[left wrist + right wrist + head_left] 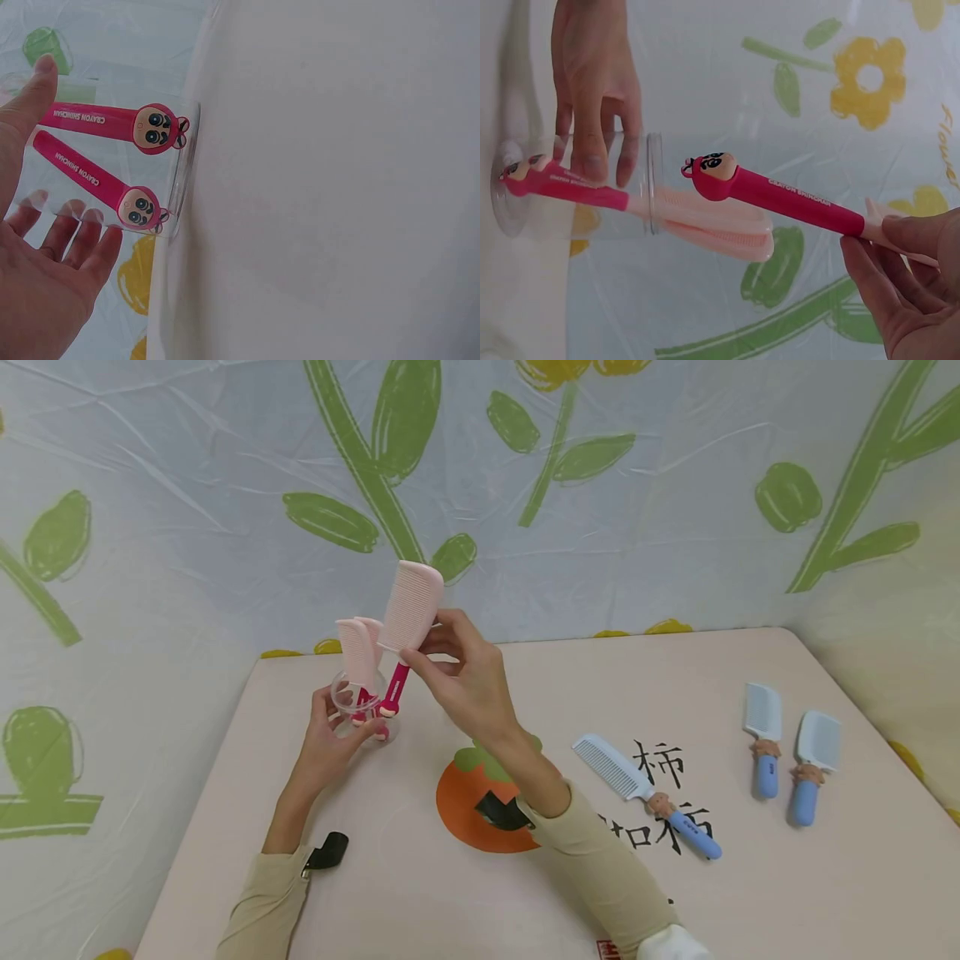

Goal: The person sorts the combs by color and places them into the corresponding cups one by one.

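In the head view my left hand (pixel 330 747) grips a clear plastic cup (pixel 654 161) round its side. Two pale pink combs (pixel 357 652) with magenta handles stand in it, teeth ends up; the left wrist view shows the cartoon heads on their handles (pixel 97 122) near the cup's bottom. My right hand (pixel 471 681) pinches a third pink comb (pixel 412 606) by its pale head, where the handle begins. Its magenta handle (pixel 799 202) points down toward the cup. In the right wrist view the handle's cartoon-head end is just outside the cup's rim, apart from it.
On the right of the table (pixel 405 893) lie three light blue combs with blue handles: one slanted comb (pixel 611 768) nearest me, an upright one (pixel 763 714) and a wider one (pixel 817 743). A flower-printed cloth (pixel 247 485) hangs behind the table. An orange persimmon print (pixel 465 814) marks the tabletop.
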Tool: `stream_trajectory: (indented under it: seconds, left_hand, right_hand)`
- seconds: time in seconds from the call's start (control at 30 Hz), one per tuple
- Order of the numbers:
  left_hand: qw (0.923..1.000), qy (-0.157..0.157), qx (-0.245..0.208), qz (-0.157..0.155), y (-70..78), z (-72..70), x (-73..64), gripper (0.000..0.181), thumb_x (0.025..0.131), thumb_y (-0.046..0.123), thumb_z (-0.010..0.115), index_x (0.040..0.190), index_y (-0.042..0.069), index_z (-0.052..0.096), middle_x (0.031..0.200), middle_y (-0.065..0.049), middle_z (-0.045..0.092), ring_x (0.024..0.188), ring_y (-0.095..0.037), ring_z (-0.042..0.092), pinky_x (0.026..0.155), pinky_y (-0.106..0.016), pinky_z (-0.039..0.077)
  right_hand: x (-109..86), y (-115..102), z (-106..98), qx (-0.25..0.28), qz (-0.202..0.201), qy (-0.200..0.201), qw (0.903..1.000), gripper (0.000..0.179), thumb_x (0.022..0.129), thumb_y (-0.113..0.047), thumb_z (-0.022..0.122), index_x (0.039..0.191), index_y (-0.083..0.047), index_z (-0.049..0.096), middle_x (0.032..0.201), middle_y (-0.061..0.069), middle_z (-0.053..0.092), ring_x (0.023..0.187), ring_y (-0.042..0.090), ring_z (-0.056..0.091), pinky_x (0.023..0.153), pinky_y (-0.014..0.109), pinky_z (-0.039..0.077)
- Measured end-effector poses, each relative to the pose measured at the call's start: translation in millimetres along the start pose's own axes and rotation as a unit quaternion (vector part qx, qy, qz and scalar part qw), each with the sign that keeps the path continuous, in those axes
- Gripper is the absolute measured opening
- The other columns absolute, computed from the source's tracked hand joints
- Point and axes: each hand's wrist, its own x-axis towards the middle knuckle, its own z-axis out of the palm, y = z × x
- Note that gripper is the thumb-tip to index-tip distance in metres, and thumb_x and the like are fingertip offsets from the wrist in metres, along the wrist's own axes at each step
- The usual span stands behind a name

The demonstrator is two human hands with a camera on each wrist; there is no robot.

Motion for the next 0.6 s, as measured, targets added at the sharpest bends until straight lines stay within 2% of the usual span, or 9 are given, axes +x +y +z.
stream_trajectory:
  seconds: [0.37, 0.6]
  left_hand:
    - [0.9999, -0.005, -0.001, -0.014, 2.2, -1.3, 1.2, 0.088, 0.089, 0.031, 0.082, 0.152, 0.011, 0.024, 0.149, -0.018, 0.041, 0.139, -0.034, 0.036, 0.118, -0.058, 0.034]
    - [0.9996, -0.012, -0.004, -0.025, 2.4, -2.1, 2.1, 0.087, 0.09, 0.033, 0.082, 0.152, 0.011, 0.024, 0.151, -0.014, 0.039, 0.141, -0.032, 0.035, 0.119, -0.057, 0.033]
  right_hand:
    - [8.3, 4, 17, 0.041, -0.009, 0.018, 0.999, 0.042, 0.089, 0.002, 0.077, 0.125, 0.005, 0.056, 0.111, 0.021, 0.069, 0.096, 0.028, 0.072, 0.081, 0.032, 0.062]
    - [11.6, 7, 27, 0.05, 0.008, 0.02, 0.9985, 0.041, 0.091, 0.001, 0.076, 0.127, 0.005, 0.055, 0.114, 0.021, 0.068, 0.099, 0.028, 0.072, 0.083, 0.031, 0.061]
